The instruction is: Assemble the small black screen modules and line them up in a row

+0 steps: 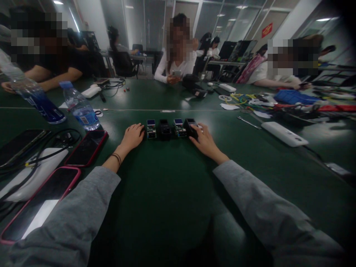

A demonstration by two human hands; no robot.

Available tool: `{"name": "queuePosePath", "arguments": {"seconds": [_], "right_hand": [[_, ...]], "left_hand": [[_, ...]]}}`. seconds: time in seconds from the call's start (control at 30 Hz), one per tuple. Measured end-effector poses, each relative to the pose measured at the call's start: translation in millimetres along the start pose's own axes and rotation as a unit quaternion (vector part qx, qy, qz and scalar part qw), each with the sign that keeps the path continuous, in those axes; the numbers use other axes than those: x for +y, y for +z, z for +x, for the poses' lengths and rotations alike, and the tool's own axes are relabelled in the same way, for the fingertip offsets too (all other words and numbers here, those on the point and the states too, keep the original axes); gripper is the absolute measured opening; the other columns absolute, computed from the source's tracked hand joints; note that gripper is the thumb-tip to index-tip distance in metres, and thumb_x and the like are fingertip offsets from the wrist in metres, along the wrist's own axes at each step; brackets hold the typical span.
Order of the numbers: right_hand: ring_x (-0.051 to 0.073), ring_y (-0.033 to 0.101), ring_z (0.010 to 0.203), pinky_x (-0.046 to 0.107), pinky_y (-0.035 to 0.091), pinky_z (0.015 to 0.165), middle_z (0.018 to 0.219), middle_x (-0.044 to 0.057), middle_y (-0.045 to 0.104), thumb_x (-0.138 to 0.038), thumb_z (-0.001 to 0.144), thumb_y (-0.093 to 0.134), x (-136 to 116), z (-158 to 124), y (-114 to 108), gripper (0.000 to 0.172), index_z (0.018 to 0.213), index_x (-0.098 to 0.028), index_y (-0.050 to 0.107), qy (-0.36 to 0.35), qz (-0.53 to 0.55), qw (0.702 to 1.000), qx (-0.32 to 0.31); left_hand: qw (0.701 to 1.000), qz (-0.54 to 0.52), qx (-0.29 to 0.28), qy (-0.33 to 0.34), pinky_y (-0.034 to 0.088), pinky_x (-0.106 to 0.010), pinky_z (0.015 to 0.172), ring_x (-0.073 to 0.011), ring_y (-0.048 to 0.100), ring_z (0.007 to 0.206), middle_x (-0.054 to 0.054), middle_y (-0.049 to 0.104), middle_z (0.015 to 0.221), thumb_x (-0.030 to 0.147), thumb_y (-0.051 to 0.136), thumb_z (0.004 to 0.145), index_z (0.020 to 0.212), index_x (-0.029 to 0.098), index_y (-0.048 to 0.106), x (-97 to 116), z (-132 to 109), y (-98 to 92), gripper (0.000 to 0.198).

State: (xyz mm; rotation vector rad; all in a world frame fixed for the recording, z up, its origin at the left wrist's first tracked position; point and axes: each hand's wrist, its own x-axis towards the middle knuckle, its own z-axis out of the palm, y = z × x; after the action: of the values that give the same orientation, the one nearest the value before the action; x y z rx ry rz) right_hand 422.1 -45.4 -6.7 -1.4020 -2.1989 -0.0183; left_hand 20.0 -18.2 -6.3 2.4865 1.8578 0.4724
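Note:
Four small devices, several in a row, stand on the dark green table (pixel 164 193). At the left end is a bare circuit board with a small screen (pixel 151 129), then a black boxed device (pixel 165 128), a second circuit board (pixel 179 128) and another black boxed device (pixel 189 125). My left hand (pixel 134 135) rests on the table beside the leftmost board, fingers bent loosely and holding nothing. Around the rightmost black device my right hand (pixel 205 140) has its thumb on the near side and its fingers over the right side.
Phones (pixel 87 148), a white power bank (pixel 36 174), cables and two water bottles (pixel 82 109) occupy the left. A white power strip (pixel 284 133), a wrench (pixel 249 123) and tangled wires (pixel 250 99) lie to the right. People sit across the table.

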Motion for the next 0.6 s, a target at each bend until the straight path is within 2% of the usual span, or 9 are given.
{"name": "queuePosePath", "arguments": {"seconds": [0.3, 0.6], "right_hand": [[0.042, 0.055, 0.129, 0.067, 0.051, 0.107, 0.141, 0.019, 0.049, -0.049, 0.102, 0.056, -2.0, 1.0, -0.9, 0.065, 0.160, -0.028, 0.036, 0.012, 0.027, 1.000, -0.011], [0.041, 0.059, 0.124, 0.066, 0.054, 0.102, 0.136, 0.020, 0.055, -0.046, 0.105, 0.049, -4.9, 1.8, -4.4, 0.061, 0.160, -0.023, 0.038, 0.007, 0.022, 1.000, -0.015]], "left_hand": [[1.000, 0.007, -0.003, -0.001, 0.038, -0.054, 0.124, -0.0324, 0.047, 0.149, -0.016, 0.053, 0.161, 0.031, 0.041, 0.109, 0.150, 0.015, 0.056, 2.9, -0.4, -2.4, 0.047], [1.000, 0.005, -0.014, -0.006, 0.036, -0.054, 0.125, -0.0328, 0.045, 0.151, -0.016, 0.051, 0.163, 0.032, 0.039, 0.109, 0.151, 0.014, 0.055, 5.3, -1.8, -6.2, 0.048]]}}
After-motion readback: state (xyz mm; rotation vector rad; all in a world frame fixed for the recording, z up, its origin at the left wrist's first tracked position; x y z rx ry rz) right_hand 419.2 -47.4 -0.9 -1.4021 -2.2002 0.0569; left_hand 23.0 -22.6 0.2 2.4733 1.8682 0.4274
